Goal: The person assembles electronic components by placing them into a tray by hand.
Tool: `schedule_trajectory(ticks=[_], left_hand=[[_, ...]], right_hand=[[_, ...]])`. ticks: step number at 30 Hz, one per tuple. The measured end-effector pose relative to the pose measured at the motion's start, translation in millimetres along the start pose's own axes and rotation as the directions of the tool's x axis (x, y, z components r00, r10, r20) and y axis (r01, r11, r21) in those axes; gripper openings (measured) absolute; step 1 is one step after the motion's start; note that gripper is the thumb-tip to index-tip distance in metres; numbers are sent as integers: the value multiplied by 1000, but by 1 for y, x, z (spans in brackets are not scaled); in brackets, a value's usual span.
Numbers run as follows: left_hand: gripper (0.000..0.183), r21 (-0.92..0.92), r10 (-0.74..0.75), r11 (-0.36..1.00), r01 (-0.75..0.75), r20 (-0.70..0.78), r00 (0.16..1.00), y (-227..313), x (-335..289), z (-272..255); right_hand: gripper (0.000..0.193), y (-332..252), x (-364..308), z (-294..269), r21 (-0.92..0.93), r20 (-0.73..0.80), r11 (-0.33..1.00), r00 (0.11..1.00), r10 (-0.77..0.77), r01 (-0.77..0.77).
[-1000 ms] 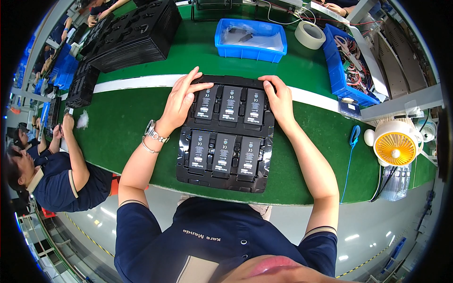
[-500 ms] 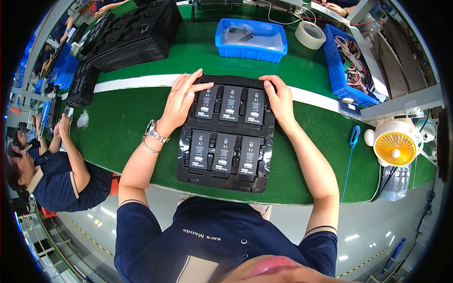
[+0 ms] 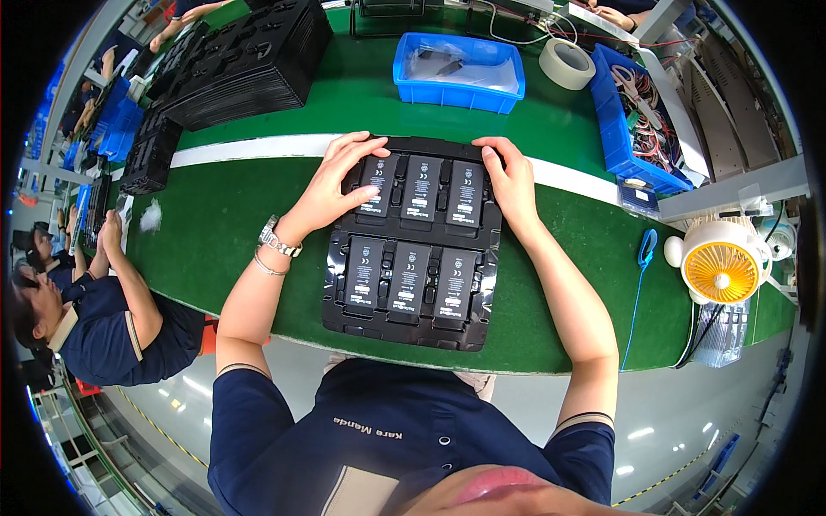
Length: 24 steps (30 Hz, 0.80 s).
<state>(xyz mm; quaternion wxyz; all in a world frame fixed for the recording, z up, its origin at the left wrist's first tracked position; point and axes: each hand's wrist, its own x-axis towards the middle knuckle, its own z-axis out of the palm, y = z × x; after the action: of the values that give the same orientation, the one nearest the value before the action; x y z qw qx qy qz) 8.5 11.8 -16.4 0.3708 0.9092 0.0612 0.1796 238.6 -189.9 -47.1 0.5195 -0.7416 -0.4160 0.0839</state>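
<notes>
Battery tray (image 3: 416,233) in black plastic lies flat on the near half of the bench, directly before the person, with six batteries (image 3: 422,191) set in two rows of three. The left hand (image 3: 337,182) is at its far left corner, clenched on nothing: the fingers reach over the far edge, and the thumb stands well away from them, its tip over the far left battery. The right hand (image 3: 514,187) curves around the far right corner, fingers over the edge and thumb bent in beside it; its underside is hidden, so whether it truly grips or only rests there cannot be told.

The step in hand looks like steadying and tending a laid-out tray. From here, a good move calls for light fingers on the batteries, or, if the tray is to shift, an even hold on both sides that keeps it level.

Around the tray spreads the green bench (image 3: 258,198), crossed by a white strip (image 3: 245,150). Beyond, a stack of black trays (image 3: 249,90) stands far left, a blue bin (image 3: 459,95) of clear plastic far in the middle, and a tape roll (image 3: 548,69) right of it. A yellow-faced fan (image 3: 721,271) stands to the right; a co-worker (image 3: 107,335) sits left.
</notes>
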Motion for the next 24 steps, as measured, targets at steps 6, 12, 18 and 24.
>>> schedule_trajectory(ticks=[6,12,18,24], left_hand=[[83,64,1,998,-10,140,990,1,-2,-5],[87,65,5,998,-18,186,982,8,-2,-8],[84,104,-2,994,-12,136,991,11,-3,-3],[80,125,38,991,-54,125,991,9,-3,-3]], right_hand=[[23,1,0,0,5,3,1000,1000,9,-9],[24,4,1,0,-48,-3,998,999,-40,39],[23,2,0,0,-26,4,999,1000,-21,21],[23,-1,0,0,6,6,1000,1000,-2,2]])
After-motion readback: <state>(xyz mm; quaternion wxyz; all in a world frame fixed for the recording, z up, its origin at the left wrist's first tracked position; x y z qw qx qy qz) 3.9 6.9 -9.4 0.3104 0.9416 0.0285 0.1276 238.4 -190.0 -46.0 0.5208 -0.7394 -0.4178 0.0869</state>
